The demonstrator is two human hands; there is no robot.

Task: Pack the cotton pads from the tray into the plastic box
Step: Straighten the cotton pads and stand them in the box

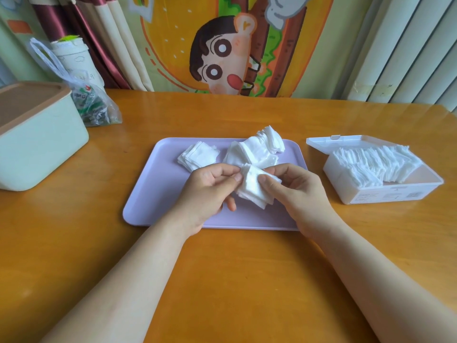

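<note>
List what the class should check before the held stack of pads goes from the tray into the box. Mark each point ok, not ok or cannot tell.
1. Grip: left hand and right hand both pinch the stack: ok.
2. Stack squared: its pads are fanned and the edges uneven: not ok.
3. Box lid open: ok.
4. Room in the box: bare floor shows at its near right end: ok.
5. Way from tray to box free: only bare table lies between: ok.
6. Tray emptied: two piles remain on it: not ok.
</note>
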